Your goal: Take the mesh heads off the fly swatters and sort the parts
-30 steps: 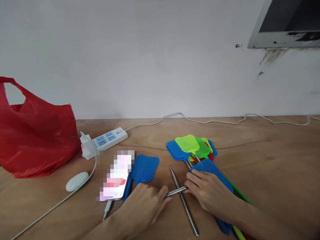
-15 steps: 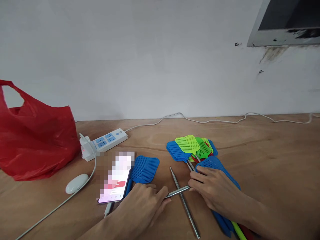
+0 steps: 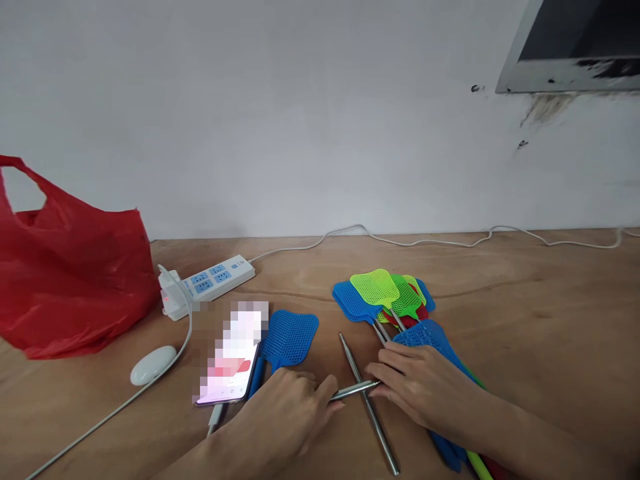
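Observation:
My left hand is closed around one end of a short metal rod that lies across a longer metal rod on the wooden table. My right hand pinches the rod's other end and rests on a blue fly swatter. Behind it lies a pile of green, blue and red fly swatters. A single blue swatter head lies by my left hand.
A lit phone lies left of the blue swatter head. A white power strip, a white mouse-shaped object and a red plastic bag are at the left. A white cable runs along the wall.
My right hand shifted slightly left along the short rod and the blue swatter under it moved a little. My left hand stayed almost still.

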Available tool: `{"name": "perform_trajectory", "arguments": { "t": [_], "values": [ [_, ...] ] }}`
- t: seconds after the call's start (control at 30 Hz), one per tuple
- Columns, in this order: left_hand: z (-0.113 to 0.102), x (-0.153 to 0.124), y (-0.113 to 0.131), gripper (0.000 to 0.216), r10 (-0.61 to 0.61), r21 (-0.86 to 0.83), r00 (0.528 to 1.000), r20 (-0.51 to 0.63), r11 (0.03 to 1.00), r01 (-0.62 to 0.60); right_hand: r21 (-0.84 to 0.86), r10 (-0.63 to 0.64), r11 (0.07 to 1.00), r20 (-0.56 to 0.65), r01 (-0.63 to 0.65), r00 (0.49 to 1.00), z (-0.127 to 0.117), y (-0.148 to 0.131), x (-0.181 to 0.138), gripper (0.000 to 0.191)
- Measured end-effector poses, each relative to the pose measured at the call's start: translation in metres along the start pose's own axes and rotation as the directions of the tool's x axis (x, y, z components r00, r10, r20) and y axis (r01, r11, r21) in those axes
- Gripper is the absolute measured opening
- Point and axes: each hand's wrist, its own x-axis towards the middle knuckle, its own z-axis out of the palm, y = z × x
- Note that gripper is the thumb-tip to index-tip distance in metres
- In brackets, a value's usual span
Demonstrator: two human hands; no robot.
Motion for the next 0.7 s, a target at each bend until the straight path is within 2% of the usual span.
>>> {"name": "perform_trajectory", "arguments": {
  "t": [0.1,0.4,0.7],
  "values": [
    [0.003,-0.001,0.001,0.027,0.007,-0.003,0.999,-0.034,1.000,-0.007,-0.011,0.006,1.000,-0.010,-0.006,1.000,0.003,-0.003,-0.001,0.015],
    [-0.004,-0.004,0.007,0.032,-0.029,-0.001,0.999,0.017,1.000,0.029,0.083,0.022,0.996,-0.053,-0.017,0.998,-0.014,0.004,-0.002,0.020],
    [-0.013,-0.011,-0.003,0.031,-0.054,-0.037,0.995,0.086,0.998,0.058,0.195,0.059,0.979,0.027,-0.063,0.998,-0.019,0.021,-0.012,0.024]
  ]
}}
